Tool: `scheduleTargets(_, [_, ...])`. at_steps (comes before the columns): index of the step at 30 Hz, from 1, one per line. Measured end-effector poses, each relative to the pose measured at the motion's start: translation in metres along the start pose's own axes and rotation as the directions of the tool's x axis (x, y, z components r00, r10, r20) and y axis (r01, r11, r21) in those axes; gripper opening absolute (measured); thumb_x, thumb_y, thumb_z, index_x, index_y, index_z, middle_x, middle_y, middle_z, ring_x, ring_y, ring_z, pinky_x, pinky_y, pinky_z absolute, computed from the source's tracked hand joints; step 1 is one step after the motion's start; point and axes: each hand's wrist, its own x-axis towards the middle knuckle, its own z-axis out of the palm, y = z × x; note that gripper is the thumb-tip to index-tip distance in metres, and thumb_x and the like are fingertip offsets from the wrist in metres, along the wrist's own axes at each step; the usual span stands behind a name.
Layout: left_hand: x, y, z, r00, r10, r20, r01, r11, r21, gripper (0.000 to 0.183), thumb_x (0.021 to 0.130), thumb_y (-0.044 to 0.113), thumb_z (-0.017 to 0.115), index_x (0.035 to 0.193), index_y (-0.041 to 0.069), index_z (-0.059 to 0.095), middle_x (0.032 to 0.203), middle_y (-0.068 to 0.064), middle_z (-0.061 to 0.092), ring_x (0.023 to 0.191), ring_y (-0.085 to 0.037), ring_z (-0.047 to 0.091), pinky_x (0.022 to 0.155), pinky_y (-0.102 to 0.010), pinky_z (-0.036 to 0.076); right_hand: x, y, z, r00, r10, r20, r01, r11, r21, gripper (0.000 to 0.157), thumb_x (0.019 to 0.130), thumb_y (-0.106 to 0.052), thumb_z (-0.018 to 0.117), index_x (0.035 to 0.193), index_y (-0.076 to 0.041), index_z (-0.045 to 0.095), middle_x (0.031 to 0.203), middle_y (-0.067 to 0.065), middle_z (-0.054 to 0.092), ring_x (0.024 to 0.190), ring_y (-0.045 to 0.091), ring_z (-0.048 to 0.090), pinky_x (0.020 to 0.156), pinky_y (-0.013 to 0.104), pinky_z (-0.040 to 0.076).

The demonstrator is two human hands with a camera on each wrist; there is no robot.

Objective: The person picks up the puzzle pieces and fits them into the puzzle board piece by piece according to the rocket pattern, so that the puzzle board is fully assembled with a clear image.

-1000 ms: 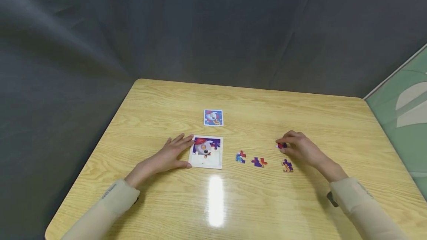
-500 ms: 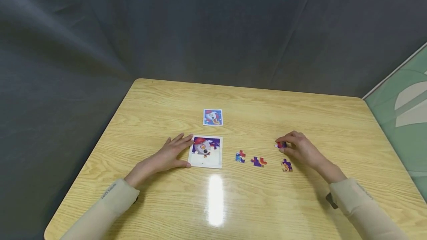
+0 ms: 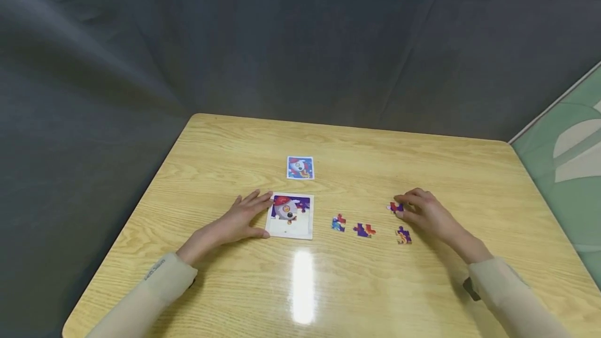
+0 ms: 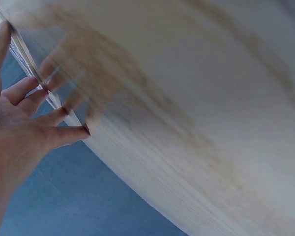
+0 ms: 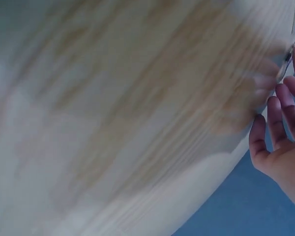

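Note:
In the head view, a square white puzzle tray [image 3: 291,229] lies on the table, its upper part filled with joined pieces that picture a grey-white character in a red cap. My left hand [image 3: 237,219] rests at the tray's left edge, fingers spread and thumb near the lower corner. To the right, my right hand [image 3: 431,214] pinches a red and purple puzzle piece [image 3: 395,207] between thumb and index fingertip, low at the table. Loose pieces lie nearby: a blue and red one [image 3: 338,222], a purple and orange pair [image 3: 364,230], and a purple and yellow one [image 3: 403,235].
A small picture card [image 3: 300,168] with the same character lies behind the tray. The wooden table [image 3: 357,286] has rounded corners. A dark curtain [image 3: 300,40] hangs behind it, and a green patterned panel [image 3: 577,171] stands at the right.
My right fingertips have shifted slightly right, so more of the red and purple puzzle piece shows. The left hand, tray and other pieces stay put; the head view has tilted slightly.

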Motion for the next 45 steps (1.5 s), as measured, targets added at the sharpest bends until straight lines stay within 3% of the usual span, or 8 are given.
scheduleTargets(12, [-0.001, 0.004, -0.003, 1.000, 0.004, -0.012, -0.005, 1.000, -0.007, 0.079, 0.083, 0.038, 0.073, 0.146, 0.004, 0.039, 0.157, -0.013, 0.025, 0.144, -0.040, 0.012, 0.109, -0.070, 0.006, -0.001, 0.002, -0.003, 1.000, 0.015, -0.022, -0.015, 1.000, 0.005, 0.024, 0.083, -0.003, 0.074, 0.105, 0.000, 0.066, 0.098, 0.008, 0.061, 0.084, 0.019, 0.051, 0.068, 0.031, 0.047])
scheduleTargets(18, [-0.001, 0.004, -0.003, 1.000, 0.010, -0.019, -0.010, 1.000, 0.002, 0.079, 0.082, 0.037, 0.074, 0.146, 0.004, 0.040, 0.156, -0.013, 0.026, 0.144, -0.041, 0.014, 0.108, -0.071, 0.008, -0.003, -0.001, -0.001, 0.996, -0.064, -0.069, 0.057, 0.994, -0.089, 0.026, 0.078, -0.002, 0.077, 0.102, -0.001, 0.067, 0.093, 0.007, 0.063, 0.083, 0.022, 0.057, 0.070, 0.040, 0.050])
scheduleTargets(23, [-0.002, 0.004, -0.002, 1.000, 0.014, -0.020, -0.014, 1.000, 0.000, 0.080, 0.082, 0.039, 0.074, 0.146, 0.004, 0.040, 0.156, -0.013, 0.026, 0.144, -0.041, 0.013, 0.108, -0.071, 0.007, -0.003, -0.004, 0.000, 0.993, -0.085, -0.079, 0.077, 0.992, -0.104, 0.029, 0.077, -0.001, 0.078, 0.103, -0.002, 0.066, 0.085, 0.001, 0.062, 0.076, 0.016, 0.055, 0.064, 0.033, 0.050])
scheduleTargets(30, [-0.002, 0.003, -0.002, 1.000, 0.014, -0.014, -0.014, 1.000, -0.001, 0.080, 0.083, 0.039, 0.073, 0.146, 0.004, 0.039, 0.157, -0.013, 0.026, 0.144, -0.040, 0.013, 0.108, -0.071, 0.008, -0.003, -0.011, 0.002, 0.998, 0.038, -0.046, -0.039, 0.999, -0.007, 0.026, 0.079, 0.001, 0.074, 0.104, 0.001, 0.066, 0.080, -0.003, 0.062, 0.071, 0.009, 0.056, 0.061, 0.026, 0.051])
scheduleTargets(39, [-0.002, 0.004, -0.002, 1.000, 0.005, 0.002, -0.005, 1.000, -0.001, 0.079, 0.084, 0.039, 0.072, 0.147, 0.004, 0.038, 0.157, -0.012, 0.025, 0.144, -0.040, 0.012, 0.108, -0.071, 0.008, -0.001, -0.013, 0.007, 0.996, 0.070, -0.062, -0.071, 0.997, -0.015, 0.025, 0.077, 0.000, 0.074, 0.101, 0.001, 0.067, 0.079, -0.001, 0.063, 0.069, 0.010, 0.058, 0.057, 0.024, 0.051])
scheduleTargets(45, [-0.002, 0.004, -0.002, 1.000, 0.007, 0.003, -0.007, 1.000, 0.002, 0.080, 0.084, 0.039, 0.072, 0.147, 0.004, 0.038, 0.157, -0.013, 0.025, 0.144, -0.040, 0.013, 0.108, -0.071, 0.007, 0.007, -0.028, 0.006, 0.991, 0.128, -0.044, -0.126, 0.991, 0.036, 0.026, 0.078, 0.000, 0.074, 0.103, 0.003, 0.067, 0.082, 0.002, 0.065, 0.071, 0.011, 0.059, 0.059, 0.023, 0.052])
